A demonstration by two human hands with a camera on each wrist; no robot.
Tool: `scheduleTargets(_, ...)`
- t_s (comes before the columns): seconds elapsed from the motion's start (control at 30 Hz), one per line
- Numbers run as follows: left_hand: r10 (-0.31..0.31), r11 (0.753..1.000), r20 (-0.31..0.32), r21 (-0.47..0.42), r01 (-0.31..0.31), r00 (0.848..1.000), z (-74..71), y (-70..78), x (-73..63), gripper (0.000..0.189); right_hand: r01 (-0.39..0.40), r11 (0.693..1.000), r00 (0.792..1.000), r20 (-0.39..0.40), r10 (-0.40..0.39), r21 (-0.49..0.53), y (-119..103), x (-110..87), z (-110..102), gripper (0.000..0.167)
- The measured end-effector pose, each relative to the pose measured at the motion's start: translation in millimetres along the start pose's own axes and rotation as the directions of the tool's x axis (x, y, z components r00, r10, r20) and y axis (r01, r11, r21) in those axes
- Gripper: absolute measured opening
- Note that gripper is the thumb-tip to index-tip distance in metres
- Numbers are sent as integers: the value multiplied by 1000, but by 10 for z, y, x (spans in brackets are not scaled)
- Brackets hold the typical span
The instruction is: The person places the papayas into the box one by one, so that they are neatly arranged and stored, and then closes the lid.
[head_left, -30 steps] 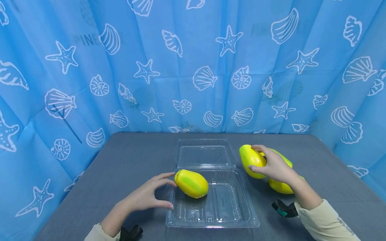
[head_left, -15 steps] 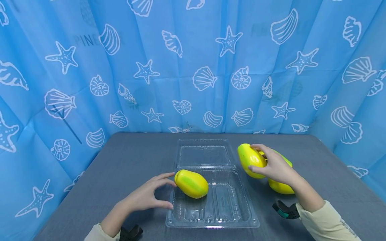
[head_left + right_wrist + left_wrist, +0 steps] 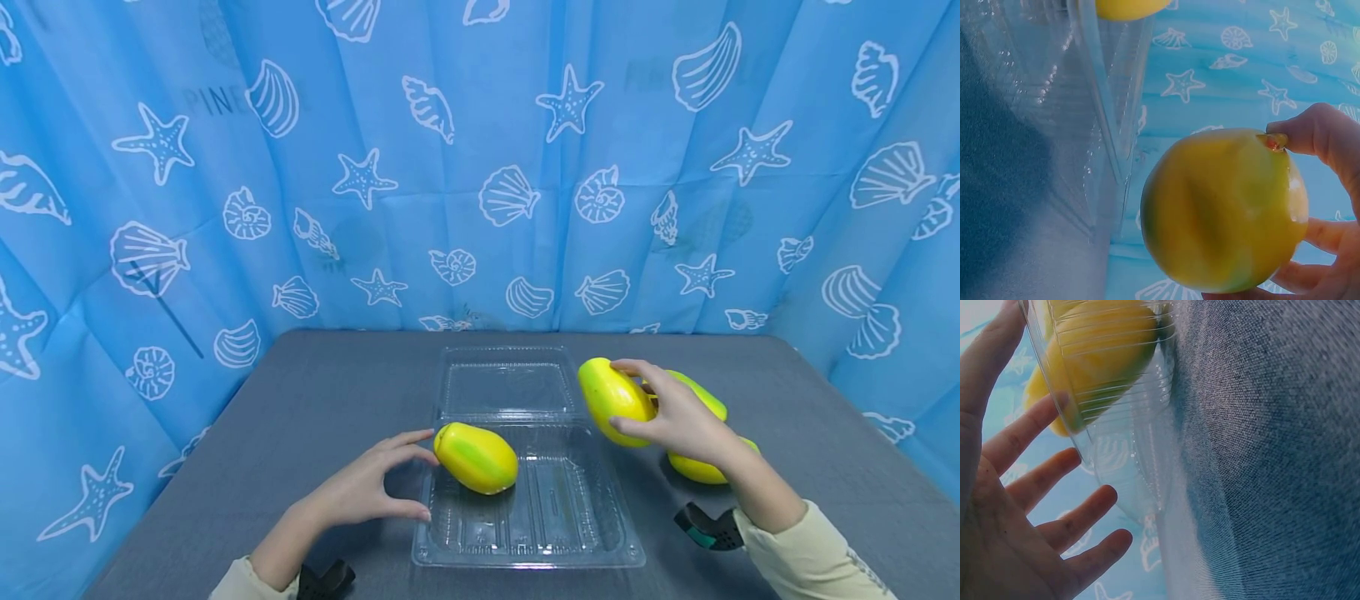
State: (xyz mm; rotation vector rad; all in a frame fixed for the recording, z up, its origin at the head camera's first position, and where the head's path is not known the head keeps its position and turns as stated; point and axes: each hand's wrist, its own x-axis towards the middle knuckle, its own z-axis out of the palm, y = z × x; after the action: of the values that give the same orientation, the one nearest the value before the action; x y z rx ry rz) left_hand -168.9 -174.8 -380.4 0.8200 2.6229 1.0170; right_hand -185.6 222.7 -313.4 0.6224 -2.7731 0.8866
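Observation:
My right hand (image 3: 678, 417) grips a yellow-green papaya (image 3: 615, 402) beside the container's right edge. In the right wrist view the thumb presses near the stem end of this papaya (image 3: 1222, 212), and the other fingers wrap its far side. A second papaya (image 3: 476, 458) lies tilted in the left part of a clear plastic clamshell container (image 3: 558, 557). My left hand (image 3: 367, 483) stands at the container's left side with fingers spread. In the left wrist view the fingertips (image 3: 1063, 400) reach right to the container's rim (image 3: 1054, 381).
The container's lid (image 3: 506, 387) lies folded back flat on the grey tabletop (image 3: 345, 383). Behind and below my right hand are more papayas, one farther back (image 3: 701, 396) and one nearer (image 3: 697, 468). A blue shell-patterned curtain (image 3: 465, 167) hangs around the table.
My right hand has carried the papaya a little leftward toward the container, away from the other papayas. My left hand and the papaya in the container have stayed in place.

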Motion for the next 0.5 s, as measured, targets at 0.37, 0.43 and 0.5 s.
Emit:
scheduleTargets(0.37, -4, 1000, -1, 10, 4, 1000, -1, 3, 2, 50, 54, 998, 998, 19, -55, 23, -71, 12, 28, 67)
scheduleTargets(0.43, -7, 1000, -3, 13, 7, 1000, 0, 5, 2, 50, 59, 998, 998, 25, -59, 28, -91, 15, 36, 67)
scheduleTargets(0.5, -8, 1000, -4, 15, 8, 1000, 1, 5, 2, 50, 60, 998, 998, 31, -61, 29, -113, 21, 48, 67)
